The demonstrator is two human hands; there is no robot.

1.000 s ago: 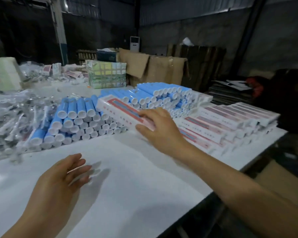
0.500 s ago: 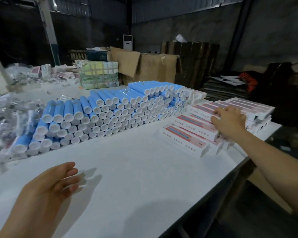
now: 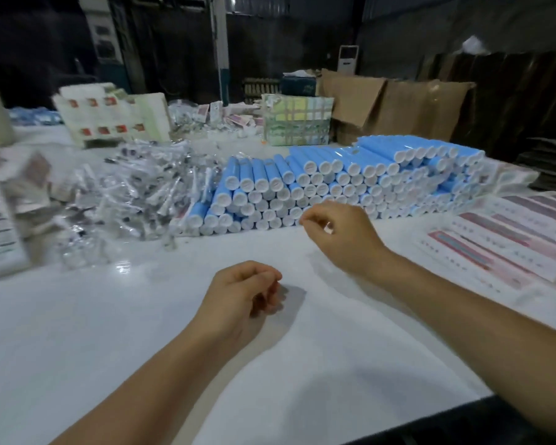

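A long stack of blue tubes with white caps (image 3: 334,184) lies across the white table (image 3: 142,332), caps facing me. My right hand (image 3: 341,234) hovers just in front of the stack's lower rows, fingers loosely curled, fingertips close to the caps, nothing visibly held. Nearer to me, my left hand (image 3: 243,295) hangs over the bare tabletop with loosely curled fingers and holds nothing. Flat white cartons with red and blue stripes (image 3: 501,242) lie in rows at the right.
A heap of clear plastic-wrapped small items (image 3: 126,194) lies left of the tubes. Printed boxes (image 3: 0,220) stand at the far left. White cartons (image 3: 109,120), a checked box (image 3: 297,123) and cardboard (image 3: 398,107) are behind. The table's edge (image 3: 430,409) runs at lower right.
My right hand left the striped cartons and swung left to the front of the tube stack. My left hand's fingers curled in. The view turned left.
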